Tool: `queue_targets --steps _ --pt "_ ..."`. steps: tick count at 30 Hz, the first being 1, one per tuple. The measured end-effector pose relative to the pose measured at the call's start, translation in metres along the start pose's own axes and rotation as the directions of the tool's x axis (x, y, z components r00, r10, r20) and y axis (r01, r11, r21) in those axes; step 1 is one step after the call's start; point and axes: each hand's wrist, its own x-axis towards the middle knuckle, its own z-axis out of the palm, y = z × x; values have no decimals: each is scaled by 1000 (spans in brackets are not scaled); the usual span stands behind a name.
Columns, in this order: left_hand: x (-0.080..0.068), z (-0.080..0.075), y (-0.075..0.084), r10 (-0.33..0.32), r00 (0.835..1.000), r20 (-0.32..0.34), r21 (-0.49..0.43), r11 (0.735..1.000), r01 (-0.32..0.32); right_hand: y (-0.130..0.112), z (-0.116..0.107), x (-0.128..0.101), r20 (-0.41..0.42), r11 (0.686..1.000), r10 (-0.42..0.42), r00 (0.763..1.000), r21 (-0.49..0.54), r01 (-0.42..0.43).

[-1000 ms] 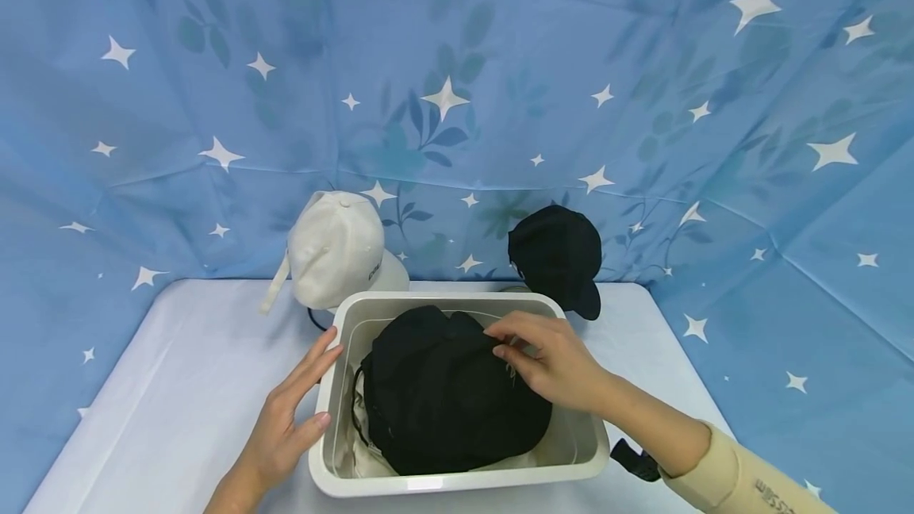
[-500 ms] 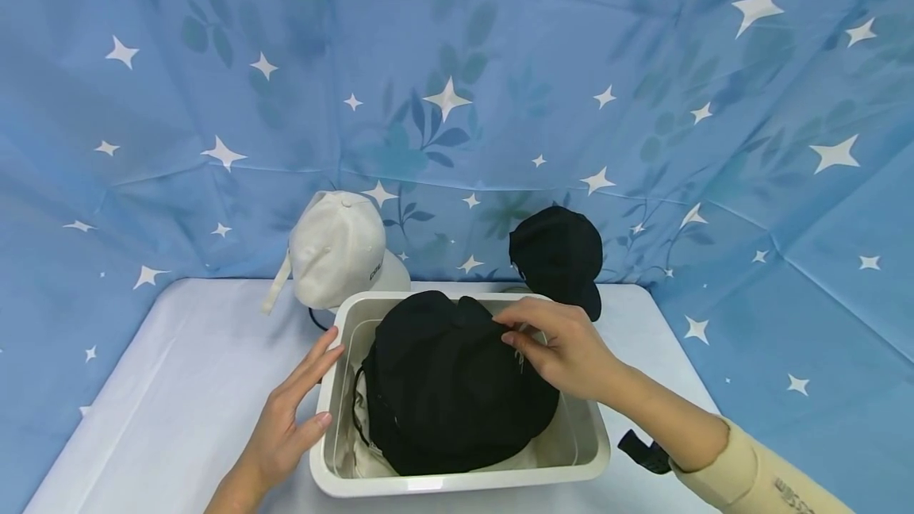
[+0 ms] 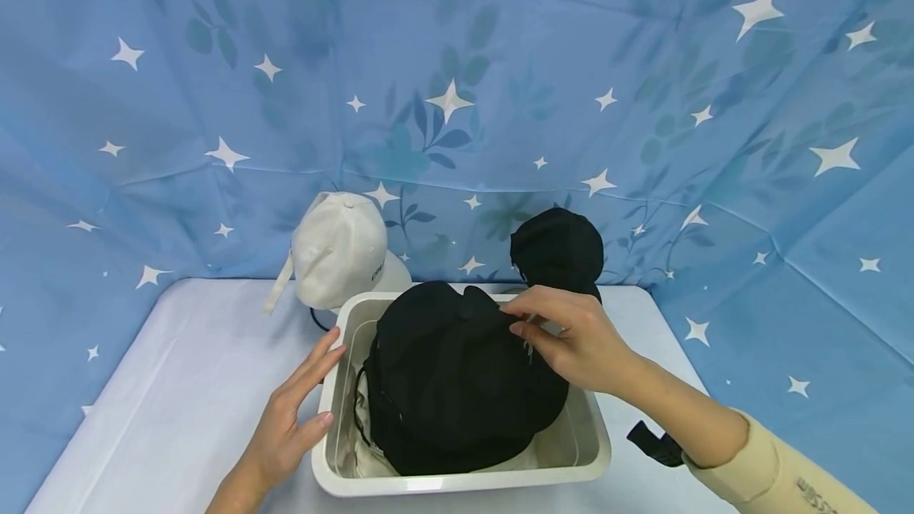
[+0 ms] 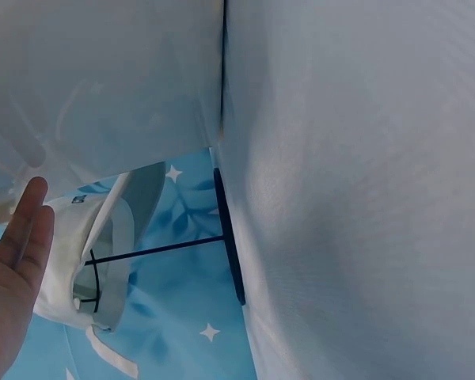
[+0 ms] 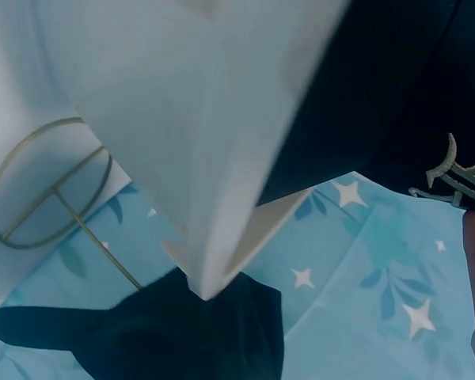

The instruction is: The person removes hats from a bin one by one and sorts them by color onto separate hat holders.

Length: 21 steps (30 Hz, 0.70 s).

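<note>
My right hand (image 3: 574, 343) pinches the upper right part of a black hat (image 3: 457, 395) with thumb and fingers. The hat bulges above the far rim of a pale plastic bin (image 3: 428, 485); light embroidery (image 5: 463, 178) shows beside the hand in the right wrist view. Against the bin's left side rests my left hand (image 3: 282, 415), its fingers extended along the rim and wall. Cream fabric (image 3: 366, 454) and a black cord loop (image 3: 359, 411) peek out at the left beneath the hat. What else lies under it is hidden.
Behind the bin, a white cap (image 3: 336, 252) hangs on a thin black stand (image 4: 154, 250). A black cap (image 3: 557, 248) is on another wire stand (image 5: 55, 190) at the back right. A black strap-like item (image 3: 653, 444) lies by the right forearm. Starry blue curtains enclose the white table.
My right hand has risen slightly and moved right, drawing the black hat's far side up over the bin's rim. My left hand has stayed at the bin's left side.
</note>
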Motion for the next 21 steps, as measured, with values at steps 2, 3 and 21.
queue_targets --steps 2,3,21 --pt "0 0 0 -4 1000 2 0 1000 4 -2 -3 2 -4 1000 -3 1000 1 3" --pt "0 0 1 -6 1000 2 0 1000 6 -3 -5 4 -7 1000 -6 1000 -2 6" --pt "0 -1 1 8 1000 1 14 1000 -8 -8 -36 19 -77 998 -61 995 -40 58"
